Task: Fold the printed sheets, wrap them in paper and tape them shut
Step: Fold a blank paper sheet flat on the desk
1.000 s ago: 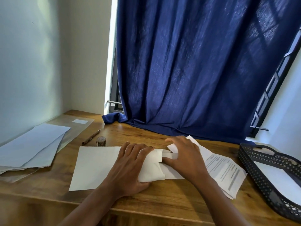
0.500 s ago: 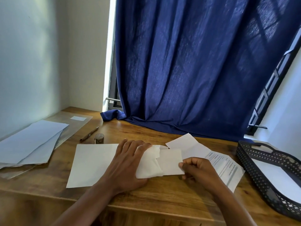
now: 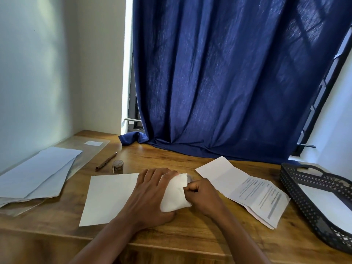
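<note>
Wooden desk (image 3: 190,235), blue curtain (image 3: 228,73) at 12 o'clock. Right hand (image 3: 202,193) now back at 3 o'clock, fingers curled, pinching white wrapping paper (image 3: 112,197) flap onto bundle; left hand (image 3: 150,195) flat, pressing. Tape next.

Nothing can be read with certainty. The only print in view is on the folded printed sheet (image 3: 253,193) lying on the tabletop (image 3: 190,231) to the right of the hands: several rows of fine dark lines, a few short bolder headings and one grey shaded bar near its lower edge, all turned sideways to the camera and too small and blurred to make out a single word or number. The small white label (image 3: 93,143) on the clear plastic sleeve (image 3: 99,147) at the far left corner shows no legible writing.
</note>
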Demonstrator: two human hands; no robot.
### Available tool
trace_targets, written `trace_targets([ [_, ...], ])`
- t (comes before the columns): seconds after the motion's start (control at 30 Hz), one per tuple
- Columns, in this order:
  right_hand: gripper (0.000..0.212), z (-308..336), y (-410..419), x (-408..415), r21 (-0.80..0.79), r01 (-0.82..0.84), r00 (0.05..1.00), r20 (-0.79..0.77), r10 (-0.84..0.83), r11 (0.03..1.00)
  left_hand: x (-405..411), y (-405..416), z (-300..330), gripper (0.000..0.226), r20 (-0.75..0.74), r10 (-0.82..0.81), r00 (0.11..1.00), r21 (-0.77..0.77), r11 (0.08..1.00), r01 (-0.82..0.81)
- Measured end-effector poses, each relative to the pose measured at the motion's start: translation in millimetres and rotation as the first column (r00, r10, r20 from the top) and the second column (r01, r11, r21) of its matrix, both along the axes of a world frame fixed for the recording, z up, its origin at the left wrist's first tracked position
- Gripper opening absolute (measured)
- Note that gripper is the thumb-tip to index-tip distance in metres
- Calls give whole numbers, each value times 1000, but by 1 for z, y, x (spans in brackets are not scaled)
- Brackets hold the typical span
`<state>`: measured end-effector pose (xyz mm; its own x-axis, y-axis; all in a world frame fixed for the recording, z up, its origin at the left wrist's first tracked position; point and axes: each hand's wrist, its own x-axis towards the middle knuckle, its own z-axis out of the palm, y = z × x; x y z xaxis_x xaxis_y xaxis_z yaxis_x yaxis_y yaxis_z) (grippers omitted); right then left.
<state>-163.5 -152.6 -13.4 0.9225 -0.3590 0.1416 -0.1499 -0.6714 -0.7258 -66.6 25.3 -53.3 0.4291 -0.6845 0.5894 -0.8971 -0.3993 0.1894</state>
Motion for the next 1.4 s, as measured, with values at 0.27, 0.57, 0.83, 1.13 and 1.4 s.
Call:
trace_targets([
  [0.27,14,-6,-16,-12,135,106,973,193,-131,985,-3,0,1,104,-58,15,998,9,1000,-15],
  [0.57,8,-29,-26,-25,-162,290,953,134,-270,943,-2,-4,3,83,-219,145,965,512,859,-13],
  [0.83,31,-39,-26,-21,-481,197,978,44,-202,854,2,-6,-1,68,-193,141,971,535,845,-16],
  [1.13,42,-35,-15,-25,-486,-182,983,-104,150,855,2,-5,-4,67,-213,126,969,494,870,-5],
  [1.4,51,-33,-11,-30,-506,-312,944,-259,203,804,-1,-6,2,70,-205,133,970,538,843,-2],
])
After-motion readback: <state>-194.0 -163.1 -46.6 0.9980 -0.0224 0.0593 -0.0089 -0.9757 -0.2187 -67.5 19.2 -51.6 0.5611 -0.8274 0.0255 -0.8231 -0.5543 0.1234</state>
